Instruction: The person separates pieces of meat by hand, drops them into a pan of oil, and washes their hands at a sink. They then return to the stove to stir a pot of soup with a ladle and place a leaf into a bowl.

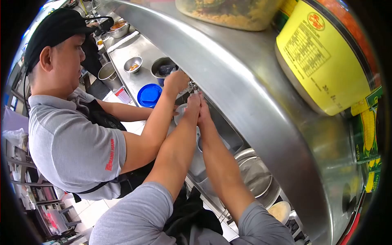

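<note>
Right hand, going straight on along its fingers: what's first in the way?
Probably the tap: the right hand, pressed against the left hand, points at it, fingertips just short. A co-worker's hand sits beside the tap. Depth is unclear.

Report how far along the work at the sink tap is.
Done: both arms are extended over the sink, left hand and right hand pressed together right under the tap. In hand: a co-worker's hand is at the tap. Left: no water stream shows, so whether it runs is unclear; round metal trays lie beside the sink.
</note>
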Motion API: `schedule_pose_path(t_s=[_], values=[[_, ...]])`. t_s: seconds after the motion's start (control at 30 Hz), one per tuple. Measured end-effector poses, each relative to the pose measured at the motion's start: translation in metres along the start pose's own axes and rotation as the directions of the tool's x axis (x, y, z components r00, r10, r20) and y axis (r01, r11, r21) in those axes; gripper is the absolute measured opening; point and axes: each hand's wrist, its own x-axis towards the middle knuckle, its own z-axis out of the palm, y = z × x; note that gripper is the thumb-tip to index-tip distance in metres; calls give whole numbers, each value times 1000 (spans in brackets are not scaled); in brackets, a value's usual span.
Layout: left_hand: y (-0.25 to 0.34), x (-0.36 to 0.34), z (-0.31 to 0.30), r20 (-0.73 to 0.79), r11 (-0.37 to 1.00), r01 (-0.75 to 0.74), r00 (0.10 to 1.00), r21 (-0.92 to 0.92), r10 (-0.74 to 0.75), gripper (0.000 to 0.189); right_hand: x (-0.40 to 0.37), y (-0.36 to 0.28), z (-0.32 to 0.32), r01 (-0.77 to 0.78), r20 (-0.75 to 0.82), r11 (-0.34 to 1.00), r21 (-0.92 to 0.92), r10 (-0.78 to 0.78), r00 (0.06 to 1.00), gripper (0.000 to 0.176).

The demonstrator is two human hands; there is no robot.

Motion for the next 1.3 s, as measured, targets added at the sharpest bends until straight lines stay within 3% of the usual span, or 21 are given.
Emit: schedule_pose_path(t_s=[0.03,0.07,0.1,0.17,0.23,0.33,0.47,0.6,0.63,0.67,0.8,0.93,1.0,1.03,1.07,1.1,1.3], values=[[19,-18,-38,30,989,-133,991,66,132,31,0,-3,0,-1,2,1000,-1,1,1000,30],[9,-13,-23,31,989,-130,991,66,128,31,-3,-4,1,-25,-38,999,-29,24,999,30],[35,-28,14,-42,992,-77,996,-99,73,31,-4,-3,3,-52,-79,997,-55,47,996,31],[141,-43,75,-152,908,2,986,-419,-72,31,-6,1,7,-61,-69,998,-25,59,996,31],[129,-32,113,-217,719,25,945,-694,-243,31,1,10,18,-66,-45,997,26,67,997,32],[110,-27,133,-198,298,-47,843,-954,-500,31,17,3,38,-74,-13,992,102,75,997,33],[117,-52,115,-245,432,-1,824,-902,-510,28,4,1,44,-65,22,979,192,62,998,34],[85,13,186,-155,745,339,849,-575,-506,26,-6,-6,58,-62,45,962,265,52,998,35],[94,1,152,-133,793,401,851,-458,-508,26,-8,-7,66,-58,51,958,282,45,998,35],[100,-16,118,131,479,486,789,-731,-601,30,-19,-8,70,-52,57,953,298,36,998,36],[91,11,110,56,486,398,815,-778,-577,31,-54,0,84,-27,67,931,363,2,998,37],[94,-12,157,-74,525,282,827,-803,-558,32,-59,8,68,-24,98,903,429,-20,995,38],[91,-2,162,-144,542,218,825,-812,-547,32,-58,12,55,-332,221,794,510,252,942,43],[94,11,157,-177,551,189,821,-813,-542,33,-42,7,34,-334,224,794,508,253,941,43],[91,-8,166,-212,560,160,815,-813,-539,33,-22,-4,16,-169,283,986,11,158,946,40],[88,-29,169,-247,571,131,807,-810,-536,33,-8,-11,5,95,382,879,-467,104,918,36],[84,17,181,-418,614,-28,757,-789,-502,34,3,-16,6,34,238,932,-362,57,970,34]])
